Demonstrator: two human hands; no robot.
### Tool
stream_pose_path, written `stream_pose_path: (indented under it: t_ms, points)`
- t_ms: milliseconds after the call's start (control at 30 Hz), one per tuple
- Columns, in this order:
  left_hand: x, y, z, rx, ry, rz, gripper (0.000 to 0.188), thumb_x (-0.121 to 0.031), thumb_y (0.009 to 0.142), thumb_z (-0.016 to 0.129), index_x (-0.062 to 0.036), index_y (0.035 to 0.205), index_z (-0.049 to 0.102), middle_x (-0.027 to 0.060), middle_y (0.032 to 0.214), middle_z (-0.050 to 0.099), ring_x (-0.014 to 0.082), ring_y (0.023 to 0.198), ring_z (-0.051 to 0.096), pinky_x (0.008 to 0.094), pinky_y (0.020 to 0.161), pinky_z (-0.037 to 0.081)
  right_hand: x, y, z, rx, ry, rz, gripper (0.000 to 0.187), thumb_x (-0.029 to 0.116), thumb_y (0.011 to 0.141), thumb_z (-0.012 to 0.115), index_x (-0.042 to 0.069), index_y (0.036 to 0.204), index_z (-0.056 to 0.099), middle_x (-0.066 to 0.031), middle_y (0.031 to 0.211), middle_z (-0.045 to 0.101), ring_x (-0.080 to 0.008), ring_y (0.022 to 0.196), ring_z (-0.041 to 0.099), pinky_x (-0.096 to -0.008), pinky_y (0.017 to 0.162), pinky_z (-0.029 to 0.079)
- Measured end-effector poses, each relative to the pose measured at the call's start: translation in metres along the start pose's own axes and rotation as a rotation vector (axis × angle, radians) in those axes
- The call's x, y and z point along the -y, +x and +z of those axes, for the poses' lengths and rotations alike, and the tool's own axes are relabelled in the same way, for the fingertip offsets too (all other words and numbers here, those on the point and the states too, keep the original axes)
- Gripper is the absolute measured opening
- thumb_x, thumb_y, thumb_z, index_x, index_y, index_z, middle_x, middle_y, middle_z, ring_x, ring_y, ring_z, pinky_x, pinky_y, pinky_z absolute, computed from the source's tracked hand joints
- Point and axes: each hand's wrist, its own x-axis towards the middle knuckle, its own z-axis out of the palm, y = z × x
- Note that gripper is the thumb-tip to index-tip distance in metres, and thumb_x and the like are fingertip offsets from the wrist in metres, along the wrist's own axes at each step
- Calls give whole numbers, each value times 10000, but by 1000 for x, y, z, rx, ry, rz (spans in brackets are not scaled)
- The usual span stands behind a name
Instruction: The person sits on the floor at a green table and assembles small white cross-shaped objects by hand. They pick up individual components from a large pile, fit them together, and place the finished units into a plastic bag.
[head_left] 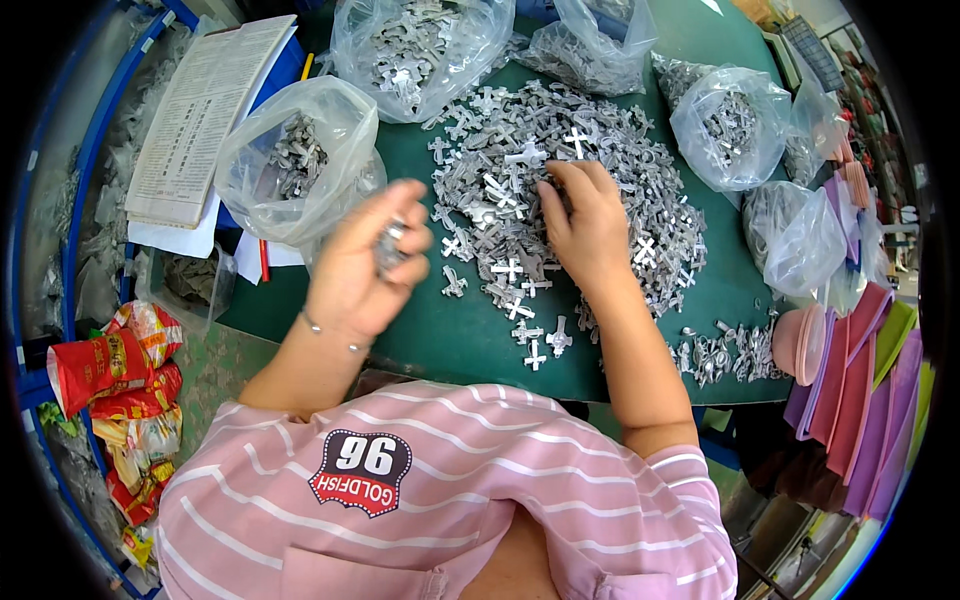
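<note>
Left hand (372, 258) curled inward; right hand (588, 220) palm down.

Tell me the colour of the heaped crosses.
The crosses are silver-grey, in the head view.

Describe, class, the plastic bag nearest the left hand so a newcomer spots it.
On the green table lies a heap of silver-grey crosses. Beyond the left hand stands the open plastic bag, the leftmost of those around the heap.

A green table (420, 345) carries heaped grey crosses (640, 170) and clear bags (735, 125).
</note>
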Motion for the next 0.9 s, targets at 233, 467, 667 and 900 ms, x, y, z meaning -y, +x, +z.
stream_pose_path:
  t_ms: [233,467,667,900]
  points:
    - [50,14,-7,-4,406,-132,207,-109,847,585,-19,1028,542,17,774,549,63,636,492,183,436,358,-2,-16,-10,60,198,135,96,18,753,638,11,833,587,-77,763,580,-223,673,588,-311,586,479]
    - [65,17,4,73,534,-95,184,-132,858,588,-4,987,555,40,765,562,78,620,503,184,434,373,21,-48,-38,281,1147,896,133,25,855,555,-60,952,587,-98,808,615,-151,698,620,-257,634,540]
    - [68,16,0,33,553,-141,157,-146,860,589,-3,920,563,40,738,564,81,604,510,185,426,377,17,-62,-35,275,1285,991,151,34,864,541,-64,973,576,-102,827,614,-160,711,626,-264,642,544]
    - [71,17,0,-4,488,-185,229,-227,895,536,-2,920,574,34,743,569,90,605,522,198,421,385,27,-63,-37,201,1198,981,129,23,861,545,-59,950,587,-104,831,608,-150,714,612,-253,650,527]
